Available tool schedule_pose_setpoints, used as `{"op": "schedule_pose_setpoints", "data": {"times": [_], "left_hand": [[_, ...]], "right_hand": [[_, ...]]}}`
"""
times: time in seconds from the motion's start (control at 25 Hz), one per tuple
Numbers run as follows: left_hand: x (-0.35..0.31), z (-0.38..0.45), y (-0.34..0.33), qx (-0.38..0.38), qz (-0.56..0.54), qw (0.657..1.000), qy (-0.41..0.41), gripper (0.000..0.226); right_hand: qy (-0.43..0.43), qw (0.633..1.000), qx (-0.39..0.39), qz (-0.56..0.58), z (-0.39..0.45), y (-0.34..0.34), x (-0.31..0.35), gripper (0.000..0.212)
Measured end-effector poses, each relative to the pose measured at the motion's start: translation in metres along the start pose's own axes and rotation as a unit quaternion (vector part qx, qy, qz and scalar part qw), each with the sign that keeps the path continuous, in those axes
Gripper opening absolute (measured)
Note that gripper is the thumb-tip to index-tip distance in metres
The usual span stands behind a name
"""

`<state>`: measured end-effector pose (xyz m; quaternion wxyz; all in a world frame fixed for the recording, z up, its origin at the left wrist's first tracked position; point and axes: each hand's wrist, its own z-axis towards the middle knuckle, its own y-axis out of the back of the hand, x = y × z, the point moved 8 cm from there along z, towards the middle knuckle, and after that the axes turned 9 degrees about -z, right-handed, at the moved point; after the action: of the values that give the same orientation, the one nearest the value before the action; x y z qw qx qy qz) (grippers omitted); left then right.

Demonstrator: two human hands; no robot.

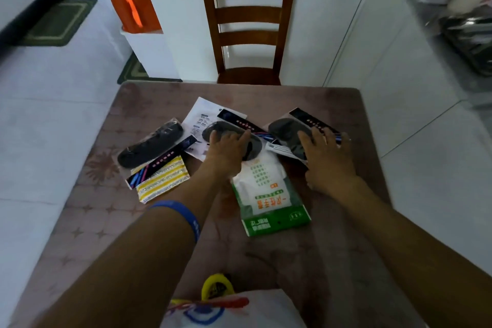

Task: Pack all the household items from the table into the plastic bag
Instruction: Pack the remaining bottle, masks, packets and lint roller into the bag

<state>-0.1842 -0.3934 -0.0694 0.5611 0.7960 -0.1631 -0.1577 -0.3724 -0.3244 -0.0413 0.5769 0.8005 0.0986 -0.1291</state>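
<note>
The left hand lays its spread fingers on the middle insole pack; the right hand does so on the right insole pack, neither gripped. I judge picking starts; next, lift them toward the plastic bag behind the wrists.

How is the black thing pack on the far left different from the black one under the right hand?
The far-left pack lies untouched, while the right hand rests on the right pack. The far-left pack overlaps a yellow striped cloth; the right pack overlaps a white and green bag. Both are clear packs holding something dark, with a dark label strip.
</note>
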Motion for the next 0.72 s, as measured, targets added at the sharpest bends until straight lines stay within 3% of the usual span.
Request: {"op": "schedule_pose_setpoints", "data": {"times": [0.12,0.2,0.32,0.4,0.56,0.64,0.72], "left_hand": [[-0.003,-0.001,-0.002,-0.057,-0.006,0.998,-0.013,0.049],[-0.004,-0.011,0.007,-0.115,-0.010,0.993,-0.017,0.032],[0.001,-0.041,0.043,-0.205,-0.121,0.971,0.007,0.016],[0.017,-0.074,0.079,-0.284,-0.227,0.930,0.057,0.018],[0.050,-0.164,0.146,-0.389,-0.359,0.843,0.098,0.023],[0.058,-0.212,0.177,-0.400,-0.404,0.819,0.082,0.034],[0.068,-0.261,0.204,-0.421,-0.463,0.777,0.075,0.034]], "right_hand": [[0.049,0.998,-0.043,-0.024,0.003,-0.001,0.006,0.071],[0.065,0.990,-0.126,0.001,-0.007,0.014,0.009,0.051],[0.030,0.959,-0.268,0.091,-0.037,0.054,-0.002,0.032],[-0.019,0.907,-0.372,0.197,-0.074,0.085,-0.020,0.020],[-0.115,0.782,-0.435,0.432,-0.144,0.116,-0.042,0.019],[-0.115,0.735,-0.483,0.462,-0.186,0.136,-0.042,0.019],[-0.109,0.718,-0.516,0.454,-0.229,0.153,-0.050,0.021]]}}
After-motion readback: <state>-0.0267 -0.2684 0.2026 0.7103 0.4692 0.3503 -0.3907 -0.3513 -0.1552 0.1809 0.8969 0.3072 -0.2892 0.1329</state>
